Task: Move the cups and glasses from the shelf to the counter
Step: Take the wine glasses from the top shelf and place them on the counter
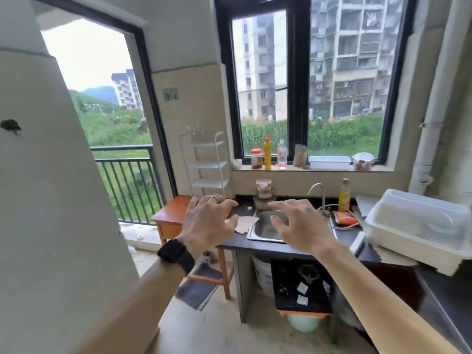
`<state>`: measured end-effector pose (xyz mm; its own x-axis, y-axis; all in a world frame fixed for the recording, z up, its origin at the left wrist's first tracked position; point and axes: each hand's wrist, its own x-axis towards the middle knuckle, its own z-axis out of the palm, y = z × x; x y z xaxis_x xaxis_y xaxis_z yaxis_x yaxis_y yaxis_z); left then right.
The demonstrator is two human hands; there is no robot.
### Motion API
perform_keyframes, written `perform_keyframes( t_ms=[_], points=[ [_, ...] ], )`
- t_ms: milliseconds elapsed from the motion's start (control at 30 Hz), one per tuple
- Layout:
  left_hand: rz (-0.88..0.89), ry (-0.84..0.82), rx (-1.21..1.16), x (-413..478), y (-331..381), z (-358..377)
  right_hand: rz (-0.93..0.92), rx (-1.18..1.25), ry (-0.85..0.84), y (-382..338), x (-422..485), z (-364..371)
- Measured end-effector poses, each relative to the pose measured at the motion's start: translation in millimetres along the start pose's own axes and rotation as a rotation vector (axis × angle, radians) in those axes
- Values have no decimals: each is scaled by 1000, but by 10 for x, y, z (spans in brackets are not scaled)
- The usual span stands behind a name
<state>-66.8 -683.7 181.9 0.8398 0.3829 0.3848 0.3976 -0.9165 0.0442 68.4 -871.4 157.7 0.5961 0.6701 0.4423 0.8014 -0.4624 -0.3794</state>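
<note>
left hand point(209, 221) — fingers spread, empty | right hand point(298, 226) — spread, empty, before the sink point(265, 229) | white shelf point(208, 164) behind, beside window point(297, 72)

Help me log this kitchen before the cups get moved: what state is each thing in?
left hand: open, fingers spread, holding nothing
right hand: open, fingers spread, holding nothing
white rack: upright
dish box: lid closed
yellow counter bottle: upright, capped
red-lidded jar: upright, closed
</note>
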Motion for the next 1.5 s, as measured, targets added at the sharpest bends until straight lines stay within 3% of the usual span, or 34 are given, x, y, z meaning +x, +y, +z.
perform_keyframes(
  t_ms=[233, 533, 1067, 1500],
  points=[
    [-70, 3, -4, -52, -1282, -212, -63, 12, -13, -1001, 471, 485],
    [-112, 8, -16, 449, -2367, -17, -124, -37, -15, -1566, 1469, 1028],
    [-110, 87, 57, 2654, -4277, 499, -168, 8, 13, -1595, 4089, 2394],
    [-66, -1, -111, 4834, -5450, 1722, -58, -17, -12, -1257, 6120, 3668]
  ],
)
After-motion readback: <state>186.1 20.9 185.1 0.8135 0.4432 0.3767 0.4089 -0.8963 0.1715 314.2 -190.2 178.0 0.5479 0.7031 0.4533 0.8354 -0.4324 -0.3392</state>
